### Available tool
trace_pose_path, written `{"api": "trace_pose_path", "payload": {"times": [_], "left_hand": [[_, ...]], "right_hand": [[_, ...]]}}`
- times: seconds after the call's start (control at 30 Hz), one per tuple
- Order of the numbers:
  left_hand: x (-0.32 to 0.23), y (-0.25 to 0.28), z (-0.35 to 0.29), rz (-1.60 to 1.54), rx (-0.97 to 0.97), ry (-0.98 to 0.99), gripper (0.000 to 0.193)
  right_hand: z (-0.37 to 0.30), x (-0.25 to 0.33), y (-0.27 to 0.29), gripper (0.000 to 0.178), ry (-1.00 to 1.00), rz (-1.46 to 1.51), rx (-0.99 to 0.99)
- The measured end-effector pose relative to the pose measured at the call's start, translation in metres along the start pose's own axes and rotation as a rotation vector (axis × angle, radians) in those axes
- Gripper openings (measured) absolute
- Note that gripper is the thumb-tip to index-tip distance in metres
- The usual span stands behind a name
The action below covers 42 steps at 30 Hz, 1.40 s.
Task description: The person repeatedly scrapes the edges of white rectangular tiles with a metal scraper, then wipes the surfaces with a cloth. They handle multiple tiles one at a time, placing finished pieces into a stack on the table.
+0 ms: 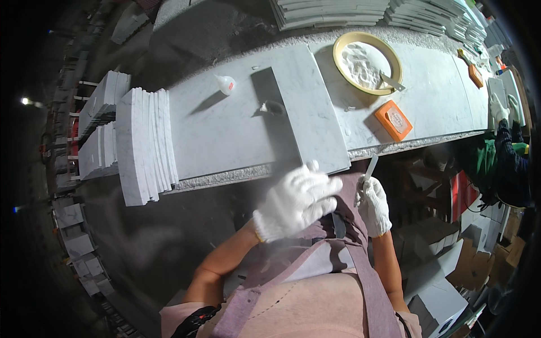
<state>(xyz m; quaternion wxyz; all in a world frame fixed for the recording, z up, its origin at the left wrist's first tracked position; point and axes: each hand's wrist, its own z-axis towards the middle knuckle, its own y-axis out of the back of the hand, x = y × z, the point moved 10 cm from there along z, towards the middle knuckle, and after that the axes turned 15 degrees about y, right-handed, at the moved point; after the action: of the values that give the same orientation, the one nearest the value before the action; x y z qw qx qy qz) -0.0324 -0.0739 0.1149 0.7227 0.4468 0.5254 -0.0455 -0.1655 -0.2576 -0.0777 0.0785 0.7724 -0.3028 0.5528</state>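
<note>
My right hand (373, 205), in a white knit glove, is closed around a small flat metal blade (372, 166) that points up toward the bench edge. My left hand (298, 200), gloved the same way, is held in front of the bench with its fingers stretched out and apart, holding nothing. Just beyond it, a grey-white marble slab (313, 112) lies on the bench, its near end by the front edge. A small white squeeze bottle (226, 85) stands left of the slab. To the right are an orange box (394, 121) and a yellow bowl (399, 62) of white powder or paste, with a putty knife (393, 82) in it.
Marble tiles (147, 146) stand in a row at the bench's left end. More slabs (332, 12) are stacked along the back. On the far right, a co-worker's gloved hands (505, 109) are at a pale slab. Cardboard boxes (478, 270) lie at lower right.
</note>
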Motion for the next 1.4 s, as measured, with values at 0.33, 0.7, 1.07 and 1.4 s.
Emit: {"api": "trace_pose_path", "payload": {"times": [0.33,0.7,1.07,1.4], "left_hand": [[0.087,-0.023,0.086,0.757,-0.119,0.028,0.062],[0.12,0.032,0.177,0.792,-0.49,-0.03,0.038],[0.105,0.031,0.159,0.797,-0.463,0.039,0.044],[0.075,-0.019,0.052,0.773,-0.239,0.042,0.053]], "right_hand": [[-0.003,-0.003,0.009,0.029,0.001,0.049,-0.045],[0.007,-0.009,0.016,0.021,0.026,0.054,-0.071],[0.038,0.045,-0.005,0.028,0.399,0.083,0.046],[0.114,0.135,-0.113,0.038,0.619,-0.447,0.217]]}}
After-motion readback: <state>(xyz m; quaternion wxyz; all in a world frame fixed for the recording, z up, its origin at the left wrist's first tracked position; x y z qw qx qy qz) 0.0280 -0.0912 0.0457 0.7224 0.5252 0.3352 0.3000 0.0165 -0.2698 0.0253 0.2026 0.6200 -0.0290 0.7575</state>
